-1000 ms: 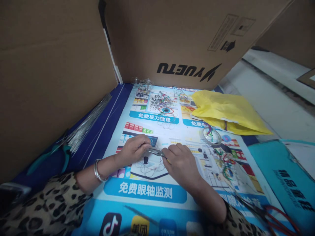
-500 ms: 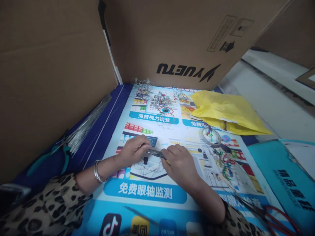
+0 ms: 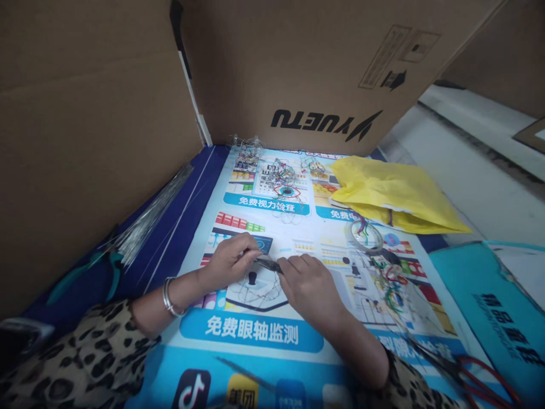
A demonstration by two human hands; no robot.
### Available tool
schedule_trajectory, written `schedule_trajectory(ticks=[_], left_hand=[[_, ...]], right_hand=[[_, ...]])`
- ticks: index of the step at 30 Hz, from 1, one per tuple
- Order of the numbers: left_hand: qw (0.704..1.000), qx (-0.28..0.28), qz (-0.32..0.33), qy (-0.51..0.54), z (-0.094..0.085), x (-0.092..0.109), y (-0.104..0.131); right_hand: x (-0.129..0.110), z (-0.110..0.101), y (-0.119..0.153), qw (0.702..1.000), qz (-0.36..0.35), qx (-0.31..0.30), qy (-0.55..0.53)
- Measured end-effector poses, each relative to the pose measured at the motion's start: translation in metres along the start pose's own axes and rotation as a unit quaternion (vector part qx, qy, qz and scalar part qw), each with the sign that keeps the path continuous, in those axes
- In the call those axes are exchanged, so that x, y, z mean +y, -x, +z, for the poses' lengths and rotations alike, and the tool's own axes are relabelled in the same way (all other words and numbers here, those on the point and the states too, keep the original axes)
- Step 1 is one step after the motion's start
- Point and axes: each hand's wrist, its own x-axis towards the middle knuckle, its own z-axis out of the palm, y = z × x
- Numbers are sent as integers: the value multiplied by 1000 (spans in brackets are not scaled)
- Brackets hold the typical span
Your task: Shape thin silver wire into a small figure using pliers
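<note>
My right hand (image 3: 310,287) is closed around a pair of pliers, its dark jaws (image 3: 268,264) pointing left. My left hand (image 3: 233,260) pinches at the tip of the jaws; what lies between its fingers is too small to make out. Under both hands, thin looped wire (image 3: 255,295) rests on the printed poster (image 3: 251,332). Tangled wires with red and green bits (image 3: 394,284) lie to the right of my right hand, below a clear round roll (image 3: 365,236) with coloured strands in it.
Cardboard panels (image 3: 238,68) wall the left and back. A bundle of straight wires (image 3: 153,218) and teal-handled pliers (image 3: 113,275) lie left. More tangled wire (image 3: 285,173) sits at the back. Right are a yellow bag (image 3: 395,190), red-handled scissors (image 3: 468,375) and a teal bag (image 3: 481,284).
The pliers have turned in my right hand: their jaws now look narrower and darker, and the yellow bit of handle is hidden. Both hands stay nearly in place.
</note>
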Motion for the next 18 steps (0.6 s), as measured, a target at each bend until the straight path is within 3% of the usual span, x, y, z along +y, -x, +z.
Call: schedule_trajectory(ticks=[18], left_hand=[[1000,15,-1,9,4,-7,3]], right_hand=[[-3,2,4,999,-2,-3,45]])
